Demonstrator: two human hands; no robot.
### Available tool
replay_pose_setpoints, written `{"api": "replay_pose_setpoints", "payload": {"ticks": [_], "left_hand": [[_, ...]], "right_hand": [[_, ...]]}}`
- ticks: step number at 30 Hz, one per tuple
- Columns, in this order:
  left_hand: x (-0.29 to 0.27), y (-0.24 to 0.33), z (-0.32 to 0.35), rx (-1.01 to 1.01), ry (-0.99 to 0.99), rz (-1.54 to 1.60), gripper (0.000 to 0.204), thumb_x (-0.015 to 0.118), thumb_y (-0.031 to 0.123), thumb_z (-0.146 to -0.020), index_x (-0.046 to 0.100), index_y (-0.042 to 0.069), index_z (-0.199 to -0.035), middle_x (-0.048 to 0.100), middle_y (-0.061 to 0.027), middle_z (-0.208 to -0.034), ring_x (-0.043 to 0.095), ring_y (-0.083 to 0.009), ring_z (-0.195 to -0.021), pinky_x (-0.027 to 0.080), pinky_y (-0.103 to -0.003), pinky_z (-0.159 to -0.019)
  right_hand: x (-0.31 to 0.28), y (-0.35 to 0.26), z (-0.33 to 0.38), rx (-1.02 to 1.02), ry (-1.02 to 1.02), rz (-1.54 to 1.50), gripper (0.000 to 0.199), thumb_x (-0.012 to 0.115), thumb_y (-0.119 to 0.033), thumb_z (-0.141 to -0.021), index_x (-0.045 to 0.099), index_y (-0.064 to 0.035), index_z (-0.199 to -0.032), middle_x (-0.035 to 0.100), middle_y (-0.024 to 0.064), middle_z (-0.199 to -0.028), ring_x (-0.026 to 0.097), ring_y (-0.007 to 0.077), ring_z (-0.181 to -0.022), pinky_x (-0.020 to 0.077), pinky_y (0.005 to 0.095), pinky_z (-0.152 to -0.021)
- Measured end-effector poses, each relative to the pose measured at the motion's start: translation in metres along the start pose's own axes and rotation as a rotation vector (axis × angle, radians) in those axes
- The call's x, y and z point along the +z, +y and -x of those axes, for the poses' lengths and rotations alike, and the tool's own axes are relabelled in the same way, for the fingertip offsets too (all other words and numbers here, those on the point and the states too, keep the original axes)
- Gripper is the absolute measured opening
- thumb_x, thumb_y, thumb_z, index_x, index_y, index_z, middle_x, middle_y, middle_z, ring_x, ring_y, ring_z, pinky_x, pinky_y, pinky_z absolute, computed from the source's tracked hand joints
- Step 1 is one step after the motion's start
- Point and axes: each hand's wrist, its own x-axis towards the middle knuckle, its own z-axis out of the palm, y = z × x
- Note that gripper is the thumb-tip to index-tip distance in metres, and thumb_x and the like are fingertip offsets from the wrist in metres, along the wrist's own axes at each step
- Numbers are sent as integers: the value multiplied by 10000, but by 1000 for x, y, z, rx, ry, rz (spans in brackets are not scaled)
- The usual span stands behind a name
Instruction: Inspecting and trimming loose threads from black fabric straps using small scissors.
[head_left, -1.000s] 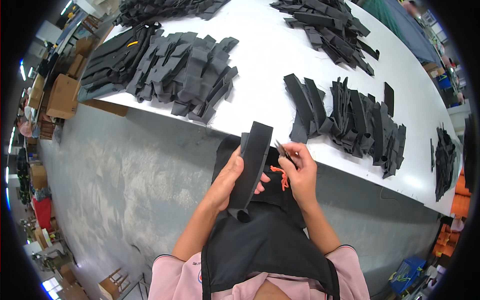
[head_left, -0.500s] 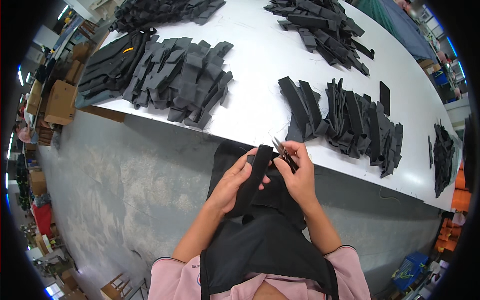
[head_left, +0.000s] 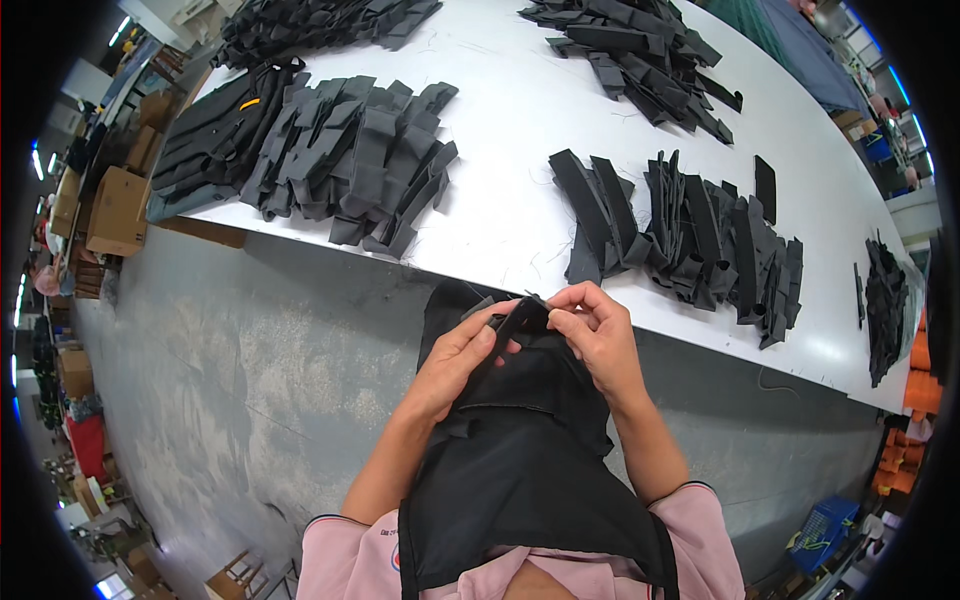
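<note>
Over my lap, my left hand (head_left: pixel 462 358) is closed around a black fabric strap (head_left: pixel 526 318), its fingers wrapped behind and its thumb on top. My right hand (head_left: pixel 594 332) is closed at the strap's upper end, thumb and forefinger meeting there. The small dark thread snips (head_left: pixel 537 297) are in it, mostly hidden by the fingers; only what look like the tips show against the strap's edge. Just past both hands runs the near edge of the white table (head_left: pixel 490 215). A black apron (head_left: pixel 520 480) lies below the hands.
Piles of dark fabric strips (head_left: pixel 345 160) lie on the table, with more strips (head_left: pixel 710 235) near the right edge and a pile (head_left: pixel 640 50) farther back. A black backpack (head_left: pixel 215 135) rests at the left. Cardboard boxes (head_left: pixel 117 212) stand left; a blue crate (head_left: pixel 822 532) sits lower right.
The strap has tipped from upright to foreshortened, its end turned up toward my right hand. The snips' blades, raised before, now point in at the strap's end.
</note>
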Motion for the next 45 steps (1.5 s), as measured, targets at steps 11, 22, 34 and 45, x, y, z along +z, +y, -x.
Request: {"api": "replay_pose_setpoints", "payload": {"ticks": [11, 22, 34, 45], "left_hand": [[10, 6, 4, -125, -42, 370, 543, 487, 307, -966, 316, 68, -1422, 584, -134, -1152, 640, -199, -868, 537, -284, -709], [12, 6, 4, -129, -59, 407, 541, 485, 290, -966, 306, 62, -1424, 587, -145, -1120, 642, -218, -863, 541, -290, -702], [10, 6, 4, -142, -85, 405, 513, 442, 268, -984, 295, 41, -1420, 591, -167, -1100, 657, -251, -818, 561, -316, -649], [11, 6, 3, -174, -106, 403, 496, 433, 247, -987, 302, 42, -1419, 598, -159, -1084, 656, -239, -803, 564, -316, -645]], "right_hand": [[25, 4, 10, -640, 282, 592, 186, 650, 9, -773, 599, -25, -949, 525, 89, -859, 571, 161, -618, 467, 263, -522], [25, 12, 13, -669, 329, 580, 191, 655, 12, -778, 616, -11, -963, 514, 83, -817, 587, 158, -557, 458, 271, -495], [14, 7, 20, -649, 294, 755, 210, 677, -16, -758, 630, -29, -963, 527, 76, -815, 603, 182, -619, 464, 281, -508], [13, 7, 17, -664, 345, 820, 196, 670, -5, -764, 633, -20, -955, 525, 73, -780, 595, 170, -560, 461, 275, -495]]}}
